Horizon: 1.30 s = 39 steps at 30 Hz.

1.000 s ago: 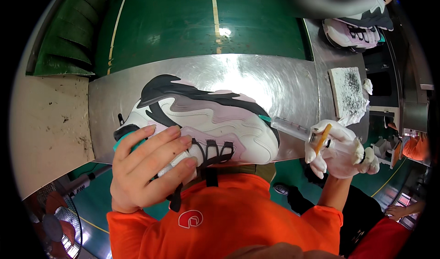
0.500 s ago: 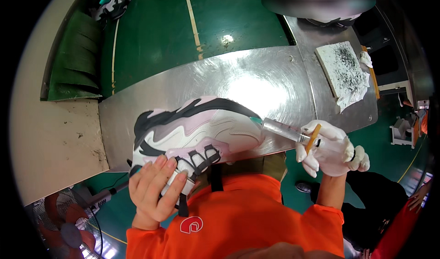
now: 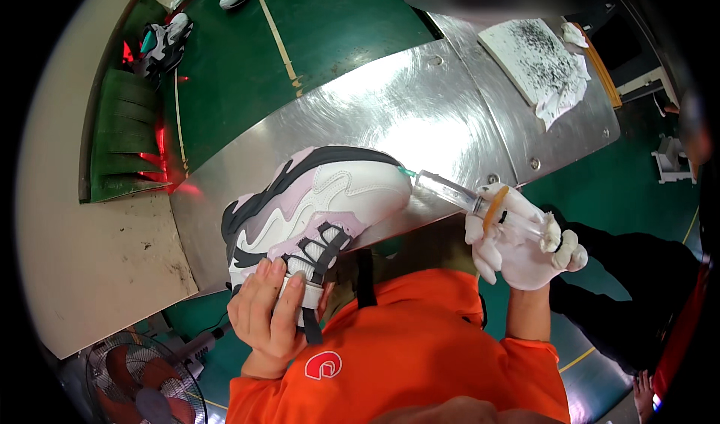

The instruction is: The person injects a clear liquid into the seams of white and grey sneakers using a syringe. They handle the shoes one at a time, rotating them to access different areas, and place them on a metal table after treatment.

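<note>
A white, lilac and black sneaker (image 3: 326,191) lies on its side over the metal table, its toe pointing right. Bare and closed around the tongue and collar, my left hand (image 3: 270,311) steadies it from the near side. My right hand (image 3: 517,244), in a white glove, grips a clear syringe (image 3: 450,191) with an orange-brown finger flange. The syringe's green tip meets the edge between the black sole and the upper near the toe. Whether anything is coming out of the tip is too small to tell.
A white pad with black smudges (image 3: 529,60) and crumpled paper lies at the back right. More sneakers (image 3: 163,45) sit on the green conveyor (image 3: 322,26). A fan (image 3: 146,383) stands at lower left; another person's dark-clad legs (image 3: 630,266) show at right.
The view has turned and shifted. The syringe tip has moved along the sole edge near the toe, while both hands keep their holds. Red light now shows by the green flaps.
</note>
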Each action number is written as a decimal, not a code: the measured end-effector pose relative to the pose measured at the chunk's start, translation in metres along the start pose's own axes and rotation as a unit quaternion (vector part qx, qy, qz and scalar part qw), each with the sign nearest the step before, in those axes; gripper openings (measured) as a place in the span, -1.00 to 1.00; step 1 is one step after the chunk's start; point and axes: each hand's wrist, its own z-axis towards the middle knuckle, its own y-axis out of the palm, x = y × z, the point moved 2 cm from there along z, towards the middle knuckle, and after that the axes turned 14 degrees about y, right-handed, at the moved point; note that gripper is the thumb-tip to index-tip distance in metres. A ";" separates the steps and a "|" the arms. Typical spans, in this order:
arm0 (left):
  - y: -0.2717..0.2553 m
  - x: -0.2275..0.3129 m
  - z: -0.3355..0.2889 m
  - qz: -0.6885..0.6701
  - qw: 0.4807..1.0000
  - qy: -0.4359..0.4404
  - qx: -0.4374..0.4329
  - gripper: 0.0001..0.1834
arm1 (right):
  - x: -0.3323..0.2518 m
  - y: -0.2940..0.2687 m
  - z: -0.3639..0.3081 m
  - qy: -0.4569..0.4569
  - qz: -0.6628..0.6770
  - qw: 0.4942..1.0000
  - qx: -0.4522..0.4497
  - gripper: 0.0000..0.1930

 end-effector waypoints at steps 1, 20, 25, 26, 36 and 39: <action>0.000 0.000 -0.001 0.001 1.000 0.001 0.003 -0.71 | 0.003 0.002 -0.002 -0.001 -0.004 1.000 0.011 0.31; 0.000 -0.009 0.013 -0.024 0.999 -0.008 0.030 -0.55 | 0.008 0.056 -0.004 -0.012 -0.113 0.985 0.132 -0.01; -0.012 -0.031 0.039 -0.088 0.995 -0.033 -0.027 -0.44 | 0.020 0.063 -0.002 -0.014 -0.165 0.968 0.190 -0.01; -0.014 -0.036 0.046 -0.101 0.994 -0.040 -0.034 -0.44 | 0.025 0.057 0.000 -0.023 -0.182 0.967 0.178 0.02; 0.005 -0.090 0.087 -0.257 0.952 -0.149 -0.077 -0.46 | 0.056 0.011 0.007 0.074 -0.223 0.954 0.186 0.12; 0.015 -0.102 0.090 -0.324 0.923 -0.193 -0.077 -0.47 | 0.064 -0.006 0.013 0.025 -0.305 0.945 0.111 0.12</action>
